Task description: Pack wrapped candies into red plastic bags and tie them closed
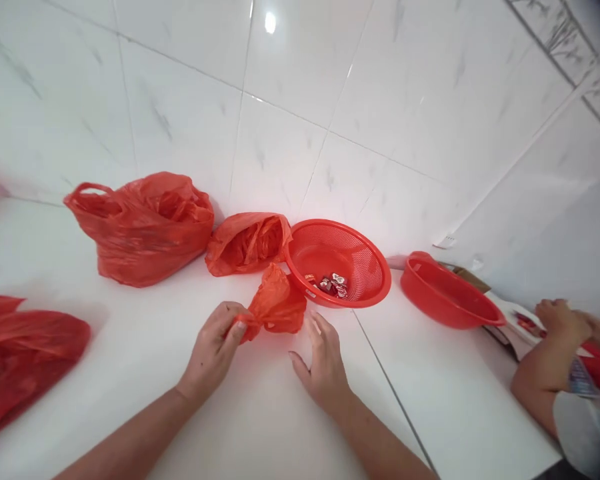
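Home kitchen or food-prep corner, as I read it: glossy white tiled walls (pixel 290 80), white table (pixel 260 413), red plastic colander (pixel 360 260) w/ wrapped sweets (pixel 333 285), red basin (pixel 445 293), red carrier bags (pixel 145 227).

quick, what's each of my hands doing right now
Left hand: closed, pinching the small red plastic bag.
Right hand: open, fingers spread beside the bag, holding nothing.

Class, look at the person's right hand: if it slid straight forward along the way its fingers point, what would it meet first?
Most likely the small red bag pinched by the left hand, which lies just ahead of the right hand; the red perforated basket sits beyond it, though depth is hard to judge.
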The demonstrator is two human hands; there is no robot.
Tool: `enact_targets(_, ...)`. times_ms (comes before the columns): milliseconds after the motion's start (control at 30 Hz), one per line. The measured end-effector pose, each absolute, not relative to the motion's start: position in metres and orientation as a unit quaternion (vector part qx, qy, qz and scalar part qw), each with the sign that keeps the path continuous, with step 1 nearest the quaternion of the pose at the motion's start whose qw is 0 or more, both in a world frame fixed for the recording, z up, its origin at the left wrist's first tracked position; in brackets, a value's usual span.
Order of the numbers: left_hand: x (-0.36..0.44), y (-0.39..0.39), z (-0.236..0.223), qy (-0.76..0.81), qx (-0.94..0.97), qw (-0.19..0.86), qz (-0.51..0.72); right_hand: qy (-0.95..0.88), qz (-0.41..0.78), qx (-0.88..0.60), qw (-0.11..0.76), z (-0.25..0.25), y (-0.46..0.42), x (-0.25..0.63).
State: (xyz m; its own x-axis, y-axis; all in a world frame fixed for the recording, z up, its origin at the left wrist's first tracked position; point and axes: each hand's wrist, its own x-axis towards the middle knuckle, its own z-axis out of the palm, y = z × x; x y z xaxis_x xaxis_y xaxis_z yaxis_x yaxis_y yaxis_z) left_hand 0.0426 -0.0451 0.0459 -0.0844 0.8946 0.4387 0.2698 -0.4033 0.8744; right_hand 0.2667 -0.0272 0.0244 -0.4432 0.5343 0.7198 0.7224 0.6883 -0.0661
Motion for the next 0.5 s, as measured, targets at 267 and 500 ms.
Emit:
enact_targets(267, 0.036, -0.091, 0.064, 0.524, 0.539, 0.231, 0.618, -0.762, 0.083, -0.431, 0.477, 0.036, 0.005, 0.233)
enact_targets(500, 0.0, -0.076, 0.119, 0.548, 0.36, 0.203, 0.727, -0.635, 0.227, -0.456, 0.581, 0.058, 0.01, 0.259)
